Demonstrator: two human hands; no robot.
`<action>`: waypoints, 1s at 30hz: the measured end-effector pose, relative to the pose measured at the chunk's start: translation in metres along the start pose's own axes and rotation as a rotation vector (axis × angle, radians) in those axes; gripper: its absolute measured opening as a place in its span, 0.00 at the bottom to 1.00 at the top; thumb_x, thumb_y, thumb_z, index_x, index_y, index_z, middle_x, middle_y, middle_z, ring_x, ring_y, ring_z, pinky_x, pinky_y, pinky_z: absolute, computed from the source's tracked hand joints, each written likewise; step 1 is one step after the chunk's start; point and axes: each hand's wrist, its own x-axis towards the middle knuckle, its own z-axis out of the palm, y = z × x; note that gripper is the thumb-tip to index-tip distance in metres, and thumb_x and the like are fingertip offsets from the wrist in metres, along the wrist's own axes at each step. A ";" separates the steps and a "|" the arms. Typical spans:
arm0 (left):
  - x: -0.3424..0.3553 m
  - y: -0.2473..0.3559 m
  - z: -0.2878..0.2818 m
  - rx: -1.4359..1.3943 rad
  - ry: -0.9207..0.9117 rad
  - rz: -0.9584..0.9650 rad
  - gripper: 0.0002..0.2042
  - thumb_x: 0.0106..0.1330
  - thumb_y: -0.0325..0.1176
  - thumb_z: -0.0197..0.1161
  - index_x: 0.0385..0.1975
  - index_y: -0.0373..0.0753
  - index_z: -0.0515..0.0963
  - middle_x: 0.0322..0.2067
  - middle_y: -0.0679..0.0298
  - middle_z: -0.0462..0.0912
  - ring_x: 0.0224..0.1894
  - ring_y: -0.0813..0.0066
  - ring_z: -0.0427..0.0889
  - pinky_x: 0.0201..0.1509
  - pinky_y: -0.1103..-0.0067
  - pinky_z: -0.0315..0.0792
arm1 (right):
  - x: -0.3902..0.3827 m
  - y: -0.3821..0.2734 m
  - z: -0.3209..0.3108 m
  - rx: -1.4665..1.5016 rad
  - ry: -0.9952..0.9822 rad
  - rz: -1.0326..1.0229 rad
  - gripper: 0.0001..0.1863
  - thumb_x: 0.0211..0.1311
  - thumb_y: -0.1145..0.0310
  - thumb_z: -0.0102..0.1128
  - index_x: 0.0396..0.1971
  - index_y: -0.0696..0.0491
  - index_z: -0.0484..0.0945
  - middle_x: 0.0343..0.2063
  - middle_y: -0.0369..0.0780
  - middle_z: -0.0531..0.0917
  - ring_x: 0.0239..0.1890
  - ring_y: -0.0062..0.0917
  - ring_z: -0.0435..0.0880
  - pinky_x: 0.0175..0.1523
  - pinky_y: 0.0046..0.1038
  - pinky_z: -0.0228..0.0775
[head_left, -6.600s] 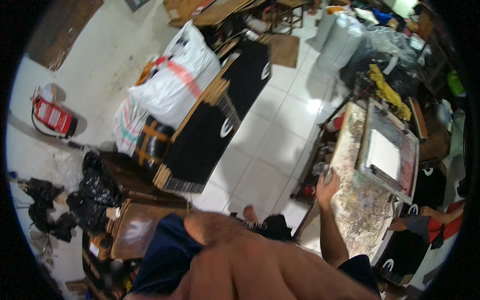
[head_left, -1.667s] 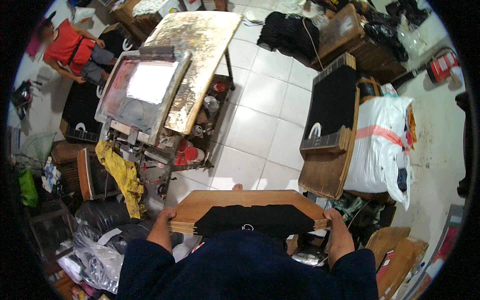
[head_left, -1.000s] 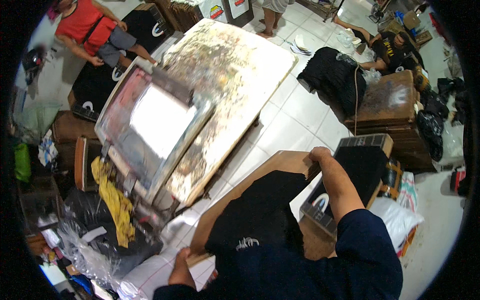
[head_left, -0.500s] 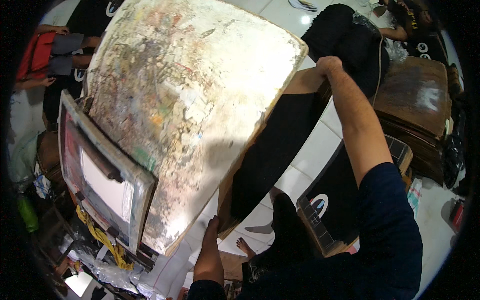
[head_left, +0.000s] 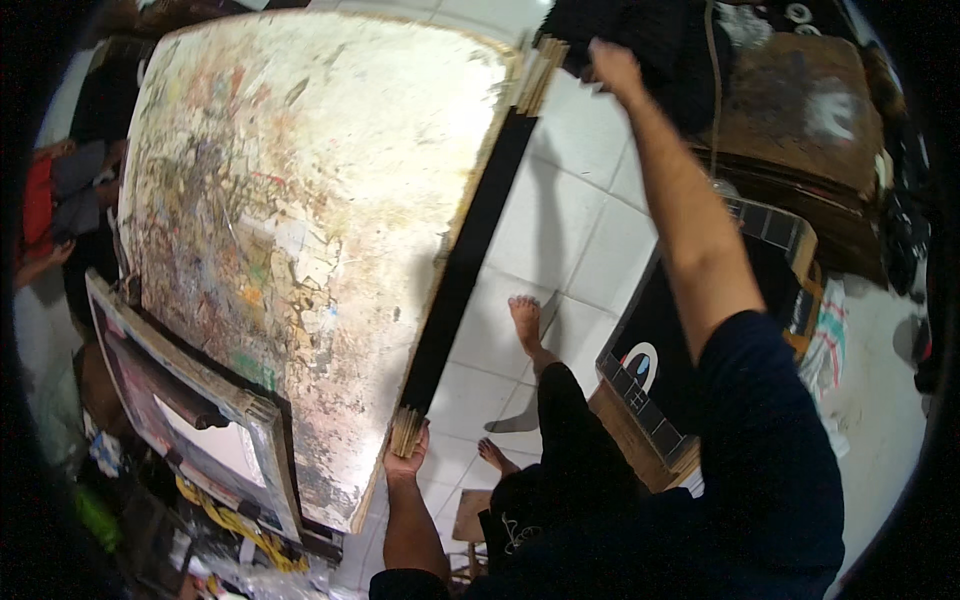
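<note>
A big tabletop [head_left: 330, 250], whitish and heavily stained with paint, fills the left half of the view. Along its right edge runs a black-covered board [head_left: 470, 255] with bare wooden ends; most of it is hidden beneath the tabletop. My left hand [head_left: 407, 458] is closed around the near wooden end of this board. Off to the right of its far end is my right hand [head_left: 612, 68], apart from the board and blurred, so its fingers are hard to read. A framed screen [head_left: 190, 400] with a dark bar across it stands tilted at the tabletop's near left.
At right, another black-covered board [head_left: 690, 320] lies on a stack, a white ring print on it. Behind it rises a pile of brown boards [head_left: 815, 110]. Black cloth [head_left: 650, 30] lies at the far side. A person in red [head_left: 40, 205] is at far left.
The black-covered board has gone left and levelled, now mostly under the tabletop. My right hand has come off its far end. The view has shifted, and one foot now stands farther forward.
</note>
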 end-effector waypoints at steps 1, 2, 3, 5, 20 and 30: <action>0.003 0.004 0.002 -0.021 -0.231 -0.077 0.24 0.76 0.45 0.49 0.59 0.32 0.77 0.60 0.45 0.80 0.62 0.42 0.78 0.65 0.49 0.75 | -0.027 0.044 0.026 -0.139 0.181 -0.077 0.36 0.72 0.40 0.44 0.28 0.60 0.86 0.25 0.49 0.88 0.32 0.39 0.89 0.44 0.41 0.82; 0.007 0.008 0.004 -0.014 -0.544 -0.130 0.26 0.76 0.46 0.48 0.61 0.32 0.76 0.61 0.45 0.80 0.62 0.42 0.78 0.66 0.49 0.74 | -0.079 0.102 0.052 -0.126 0.121 -0.184 0.29 0.67 0.44 0.50 0.28 0.57 0.86 0.26 0.48 0.88 0.32 0.38 0.88 0.45 0.41 0.81; 0.012 0.012 0.005 -0.093 -0.354 -0.071 0.26 0.75 0.47 0.48 0.62 0.32 0.76 0.61 0.45 0.79 0.63 0.42 0.77 0.66 0.49 0.74 | -0.136 0.157 0.078 -0.170 0.045 -0.225 0.23 0.62 0.48 0.55 0.28 0.54 0.86 0.27 0.46 0.88 0.31 0.38 0.88 0.45 0.42 0.80; 0.025 0.020 0.007 -0.187 -0.023 0.137 0.27 0.75 0.48 0.49 0.62 0.32 0.75 0.62 0.45 0.79 0.65 0.43 0.76 0.67 0.48 0.73 | -0.271 0.250 0.125 -0.148 -0.357 -0.096 0.19 0.61 0.52 0.60 0.39 0.52 0.85 0.30 0.45 0.89 0.33 0.35 0.87 0.45 0.41 0.80; -0.043 0.020 -0.002 1.669 0.136 0.133 0.20 0.74 0.46 0.61 0.60 0.45 0.71 0.38 0.60 0.79 0.36 0.60 0.87 0.33 0.62 0.81 | -0.928 0.339 0.077 0.424 -0.009 0.987 0.24 0.77 0.48 0.50 0.40 0.56 0.81 0.27 0.38 0.83 0.22 0.29 0.80 0.27 0.31 0.75; -0.074 -0.049 0.159 2.338 -0.018 0.180 0.29 0.71 0.45 0.64 0.68 0.39 0.71 0.47 0.57 0.84 0.46 0.63 0.87 0.48 0.60 0.81 | -0.917 0.343 -0.024 1.306 1.263 1.279 0.18 0.72 0.50 0.49 0.46 0.47 0.80 0.43 0.40 0.82 0.44 0.29 0.79 0.47 0.39 0.72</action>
